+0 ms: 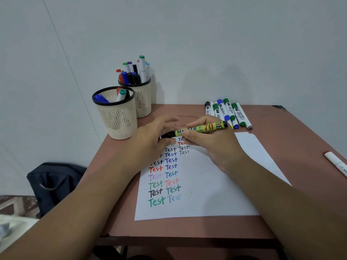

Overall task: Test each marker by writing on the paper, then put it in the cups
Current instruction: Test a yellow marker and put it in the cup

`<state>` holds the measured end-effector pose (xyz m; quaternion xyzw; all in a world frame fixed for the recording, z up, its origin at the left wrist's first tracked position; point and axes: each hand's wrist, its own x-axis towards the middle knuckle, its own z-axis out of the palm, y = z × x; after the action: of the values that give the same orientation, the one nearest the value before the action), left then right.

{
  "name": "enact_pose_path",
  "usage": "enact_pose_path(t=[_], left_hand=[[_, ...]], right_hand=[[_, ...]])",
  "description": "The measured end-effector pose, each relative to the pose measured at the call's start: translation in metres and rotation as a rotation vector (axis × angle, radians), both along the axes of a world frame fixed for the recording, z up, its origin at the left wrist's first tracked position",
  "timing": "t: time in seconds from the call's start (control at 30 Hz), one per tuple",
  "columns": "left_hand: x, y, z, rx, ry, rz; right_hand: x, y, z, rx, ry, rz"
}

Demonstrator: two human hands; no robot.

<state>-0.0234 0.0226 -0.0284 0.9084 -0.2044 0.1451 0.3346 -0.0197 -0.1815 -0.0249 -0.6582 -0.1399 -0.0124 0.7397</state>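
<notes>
A yellow marker [202, 127] with a black cap lies crosswise between my hands, above the top of the paper [206, 184]. My right hand [210, 145] grips its yellow barrel. My left hand [152, 136] pinches the black cap at its left end. The paper carries two columns and a short third of the word "Test" in several colours. Two beige mesh cups stand at the table's back left: the near cup [117, 114] holds a few markers, the far cup [142, 96] is packed with several.
Several whiteboard markers [228, 114] with green, blue and black caps lie in a row at the table's back right. One white marker [336, 163] lies at the right edge. A dark bag [52, 182] sits on the floor to the left. The wall is close behind.
</notes>
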Motion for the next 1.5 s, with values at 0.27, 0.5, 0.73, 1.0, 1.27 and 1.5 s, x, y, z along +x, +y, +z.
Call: enact_pose_path(t=[0.27,0.5,0.73,1.0,1.27,1.5], left_hand=[[-0.006,-0.002,-0.004,-0.034,-0.082,-0.056],[-0.009,-0.006,-0.007,-0.098,-0.101,-0.122],[0.005,-0.006,-0.002,-0.206,-0.186,0.113],[-0.002,-0.005,-0.002,-0.255,-0.333,-0.098],[0.014,0.012,-0.006,0.129,0.016,0.16],[0.023,0.012,-0.015,0.196,0.029,0.177]], right_hand=[[-0.002,-0.001,0.004,0.029,0.065,0.083],[-0.001,-0.001,0.0,-0.087,0.013,0.037],[0.005,0.004,-0.003,-0.164,0.046,-0.126],[0.001,0.001,-0.01,-0.617,-0.451,-0.361],[0.003,-0.005,-0.006,-0.619,-0.541,-0.563],[0.0,-0.007,0.021,-0.607,-0.426,-0.532]])
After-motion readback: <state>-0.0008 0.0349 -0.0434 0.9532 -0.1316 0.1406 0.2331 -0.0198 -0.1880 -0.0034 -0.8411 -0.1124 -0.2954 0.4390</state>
